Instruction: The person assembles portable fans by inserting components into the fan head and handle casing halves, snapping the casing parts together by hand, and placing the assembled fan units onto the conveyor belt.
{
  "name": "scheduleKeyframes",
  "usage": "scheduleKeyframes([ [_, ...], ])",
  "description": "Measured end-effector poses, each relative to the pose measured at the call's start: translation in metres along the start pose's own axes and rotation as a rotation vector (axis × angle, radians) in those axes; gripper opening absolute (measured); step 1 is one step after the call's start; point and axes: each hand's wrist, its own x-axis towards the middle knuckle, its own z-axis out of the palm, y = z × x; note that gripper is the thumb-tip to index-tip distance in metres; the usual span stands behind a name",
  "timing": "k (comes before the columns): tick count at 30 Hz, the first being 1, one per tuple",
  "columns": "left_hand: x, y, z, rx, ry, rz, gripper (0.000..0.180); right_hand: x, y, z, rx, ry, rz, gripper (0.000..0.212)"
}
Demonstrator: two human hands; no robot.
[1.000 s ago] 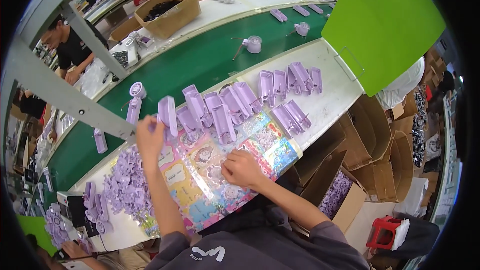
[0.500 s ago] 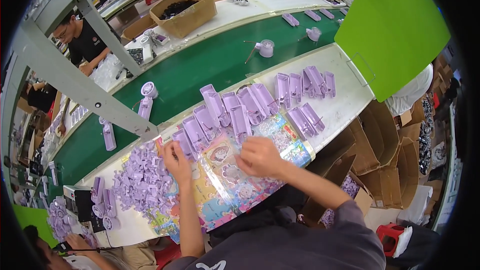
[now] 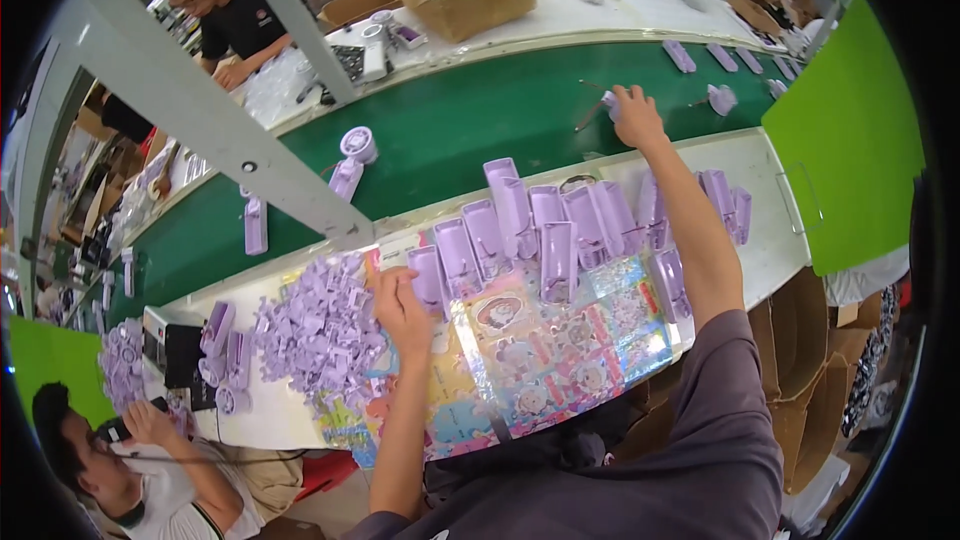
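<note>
My right hand (image 3: 637, 118) reaches far over the green conveyor belt, its fingers closed around a round lilac plastic part (image 3: 609, 103). Thin dark wires stick out of that part, and the hand hides much of it. Nearer to me, my left hand (image 3: 402, 312) hovers with curled fingers between a heap of small lilac plastic pieces (image 3: 320, 330) and a row of lilac trough-shaped housings (image 3: 457, 253). Whatever those fingers hold, if anything, cannot be made out. Several housings under my right forearm are partly covered.
Another wired lilac part (image 3: 721, 100) and several housings lie on the belt (image 3: 440, 130). A colourful plastic-covered mat (image 3: 520, 380) lies before me. A grey metal post (image 3: 220, 140) slants at left, and a green panel (image 3: 850, 150) stands at right. Two co-workers sit at left.
My right hand has gone from above the mat out to the belt and closed on the round lilac part. My left hand stays near the heap. The view has shifted.
</note>
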Motion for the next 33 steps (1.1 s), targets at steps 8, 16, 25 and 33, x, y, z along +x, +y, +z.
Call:
scheduleKeyframes([
  [8, -0.001, 0.0, -0.007, -0.045, 0.053, -0.001, 0.013, -0.079, -0.082, -0.11, 0.421, 0.032, -0.164, 0.059],
  [16, -0.035, 0.019, -0.017, -0.048, 0.133, 0.33, 0.036, -0.233, -0.193, -0.189, 0.866, -0.115, -0.407, 0.062],
  [25, -0.121, 0.06, -0.077, -0.587, 0.056, -0.287, 0.048, -0.253, -0.255, -0.165, 1.165, -0.503, -0.865, 0.037],
  [33, -0.123, 0.063, -0.134, -0.116, -0.134, -0.218, 0.048, -0.242, -0.348, -0.102, 0.692, -0.194, -0.799, 0.025],
])
